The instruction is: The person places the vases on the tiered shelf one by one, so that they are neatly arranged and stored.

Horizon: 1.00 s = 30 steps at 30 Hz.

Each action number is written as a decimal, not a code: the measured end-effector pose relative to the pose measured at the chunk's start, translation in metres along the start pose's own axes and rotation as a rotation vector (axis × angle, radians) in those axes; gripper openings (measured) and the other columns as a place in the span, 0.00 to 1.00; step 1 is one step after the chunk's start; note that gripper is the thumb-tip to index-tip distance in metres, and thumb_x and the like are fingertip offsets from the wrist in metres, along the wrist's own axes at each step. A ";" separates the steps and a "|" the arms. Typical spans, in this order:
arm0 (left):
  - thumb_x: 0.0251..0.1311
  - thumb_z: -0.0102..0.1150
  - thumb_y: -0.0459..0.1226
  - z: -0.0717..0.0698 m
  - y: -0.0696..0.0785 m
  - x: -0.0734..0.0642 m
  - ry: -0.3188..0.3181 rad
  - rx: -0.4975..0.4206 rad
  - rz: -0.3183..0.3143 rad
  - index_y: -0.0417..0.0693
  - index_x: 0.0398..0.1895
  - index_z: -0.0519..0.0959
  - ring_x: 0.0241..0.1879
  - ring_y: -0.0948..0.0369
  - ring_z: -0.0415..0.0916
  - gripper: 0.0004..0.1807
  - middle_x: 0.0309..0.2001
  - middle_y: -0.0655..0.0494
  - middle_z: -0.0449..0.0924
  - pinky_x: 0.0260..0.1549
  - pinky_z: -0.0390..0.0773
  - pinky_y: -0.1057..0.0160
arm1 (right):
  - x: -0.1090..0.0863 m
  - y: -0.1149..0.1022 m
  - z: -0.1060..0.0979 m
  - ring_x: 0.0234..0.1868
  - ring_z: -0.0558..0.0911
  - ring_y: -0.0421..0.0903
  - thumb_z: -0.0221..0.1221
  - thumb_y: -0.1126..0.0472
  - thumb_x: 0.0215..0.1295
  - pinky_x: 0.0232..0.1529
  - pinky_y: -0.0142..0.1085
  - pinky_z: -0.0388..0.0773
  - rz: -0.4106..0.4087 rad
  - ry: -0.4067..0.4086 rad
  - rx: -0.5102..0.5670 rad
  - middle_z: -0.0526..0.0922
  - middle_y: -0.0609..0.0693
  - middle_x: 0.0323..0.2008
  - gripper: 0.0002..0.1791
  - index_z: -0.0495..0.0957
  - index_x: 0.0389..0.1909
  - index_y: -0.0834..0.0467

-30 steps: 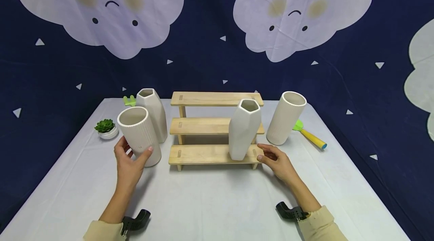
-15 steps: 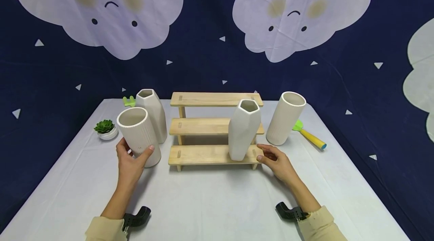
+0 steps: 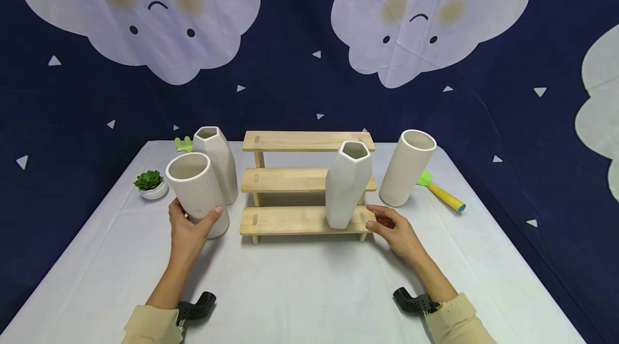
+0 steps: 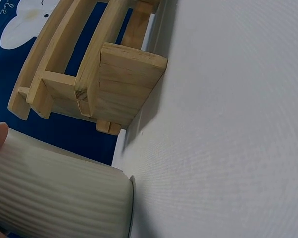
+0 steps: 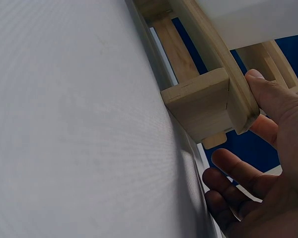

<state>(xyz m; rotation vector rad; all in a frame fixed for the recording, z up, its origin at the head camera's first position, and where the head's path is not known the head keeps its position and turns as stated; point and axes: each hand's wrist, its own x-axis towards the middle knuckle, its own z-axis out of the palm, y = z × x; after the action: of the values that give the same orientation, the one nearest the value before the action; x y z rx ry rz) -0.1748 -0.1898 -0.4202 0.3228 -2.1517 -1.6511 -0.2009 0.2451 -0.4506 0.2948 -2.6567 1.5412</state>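
Note:
My left hand [image 3: 187,234] grips a white ribbed cylindrical vase [image 3: 200,191] low down, thumb on its front and fingers round the far side. In the left wrist view the ribbed vase [image 4: 64,183] has its base at the white cloth. My right hand [image 3: 394,231] pinches the right end of the lowest board of a three-step wooden display stand [image 3: 290,220]. In the right wrist view, the thumb of my right hand [image 5: 273,163] lies against the board's edge [image 5: 233,84]. A white faceted vase [image 3: 347,188] stands on that lowest step, near its right end.
Behind the ribbed vase stands another faceted vase [image 3: 217,166]. A plain-looking cylindrical vase [image 3: 406,169] is right of the stand, beside a toy shovel [image 3: 445,197] with a yellow handle. A potted succulent [image 3: 151,183] and a green fork-shaped tool [image 3: 184,144] are at left.
My left hand has shifted slightly rightward round the ribbed vase, its wrist and sleeve moving a little too. The vase, the stand and my right hand stay in place.

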 end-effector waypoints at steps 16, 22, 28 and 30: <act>0.47 0.69 0.37 0.003 -0.006 0.004 -0.015 0.013 -0.011 0.39 0.69 0.46 0.66 0.46 0.53 0.50 0.65 0.38 0.54 0.67 0.49 0.44 | -0.010 -0.039 -0.002 0.47 0.78 0.49 0.61 0.62 0.61 0.44 0.25 0.74 0.029 -0.014 -0.005 0.79 0.65 0.49 0.25 0.72 0.59 0.64; 0.46 0.69 0.36 0.003 -0.008 0.006 -0.012 0.019 -0.005 0.38 0.68 0.47 0.65 0.46 0.54 0.50 0.64 0.38 0.55 0.66 0.51 0.45 | -0.010 -0.038 -0.002 0.47 0.78 0.50 0.61 0.61 0.61 0.43 0.25 0.74 0.025 -0.012 0.005 0.80 0.65 0.49 0.25 0.72 0.59 0.63; 0.47 0.69 0.37 0.003 -0.007 0.005 -0.011 0.027 -0.012 0.39 0.69 0.47 0.65 0.46 0.55 0.50 0.64 0.38 0.56 0.66 0.51 0.44 | -0.011 -0.039 -0.002 0.48 0.78 0.51 0.61 0.62 0.61 0.44 0.25 0.74 0.023 -0.014 -0.001 0.79 0.65 0.49 0.25 0.72 0.59 0.64; 0.47 0.69 0.37 0.003 -0.006 0.005 -0.011 0.023 -0.014 0.39 0.69 0.47 0.66 0.46 0.55 0.50 0.64 0.38 0.56 0.67 0.51 0.44 | -0.010 -0.038 -0.002 0.47 0.78 0.51 0.61 0.62 0.61 0.43 0.25 0.74 0.020 -0.014 -0.002 0.80 0.65 0.49 0.25 0.72 0.59 0.64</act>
<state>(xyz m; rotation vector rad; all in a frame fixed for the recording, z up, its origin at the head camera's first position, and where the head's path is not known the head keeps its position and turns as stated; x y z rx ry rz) -0.1810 -0.1909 -0.4256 0.3367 -2.1822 -1.6407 -0.1835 0.2303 -0.4186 0.2805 -2.6797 1.5485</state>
